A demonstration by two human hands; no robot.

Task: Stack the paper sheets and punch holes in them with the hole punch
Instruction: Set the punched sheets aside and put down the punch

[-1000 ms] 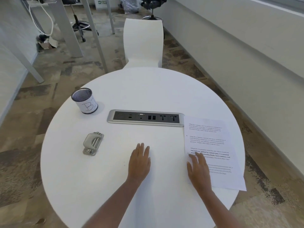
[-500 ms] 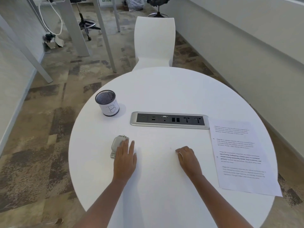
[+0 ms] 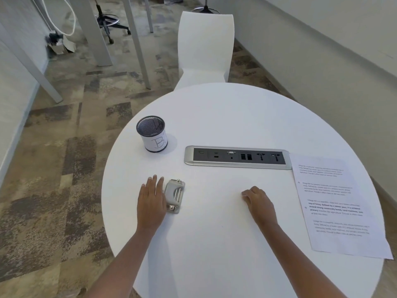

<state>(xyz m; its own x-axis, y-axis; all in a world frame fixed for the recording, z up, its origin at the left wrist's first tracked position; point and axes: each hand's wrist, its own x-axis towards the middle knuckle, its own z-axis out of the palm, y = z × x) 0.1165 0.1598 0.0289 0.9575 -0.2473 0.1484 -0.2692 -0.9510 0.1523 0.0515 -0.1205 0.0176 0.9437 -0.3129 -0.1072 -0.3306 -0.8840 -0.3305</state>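
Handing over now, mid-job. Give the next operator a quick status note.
Left hand: flat, fingers straight, beside the hole punch, not gripping it.
Right hand: loosely curled on the table, holding nothing.
Paper sheets: loosely overlapped, not squared, at the table's right edge, apart from the hole punch.
Done: sheets roughly piled.
Left: square the sheets, bring the hole punch to them, punch holes.
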